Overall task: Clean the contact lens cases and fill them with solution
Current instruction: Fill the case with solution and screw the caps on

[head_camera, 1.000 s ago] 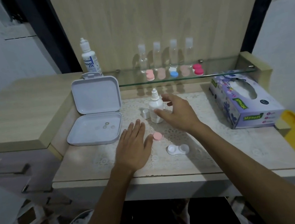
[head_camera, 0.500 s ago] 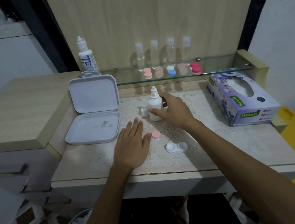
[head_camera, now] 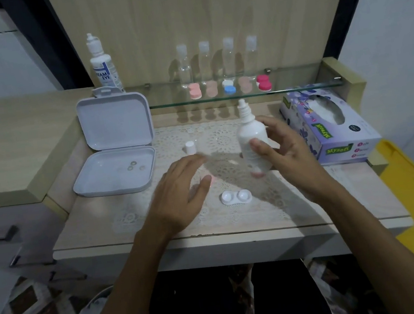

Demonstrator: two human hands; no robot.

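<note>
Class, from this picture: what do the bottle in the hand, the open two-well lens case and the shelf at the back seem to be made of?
Bottle: opaque white plastic by the look, smooth with a soft sheen; held in the right hand.
Lens case: glossy white moulded plastic, highlights in both wells.
Shelf: likely clear glass, see-through with a greenish edge.

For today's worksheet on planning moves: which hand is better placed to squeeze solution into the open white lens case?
The right hand: it already grips the uncapped white bottle above the mat, near the lens case. The left hand hovers open, holding nothing.
</note>
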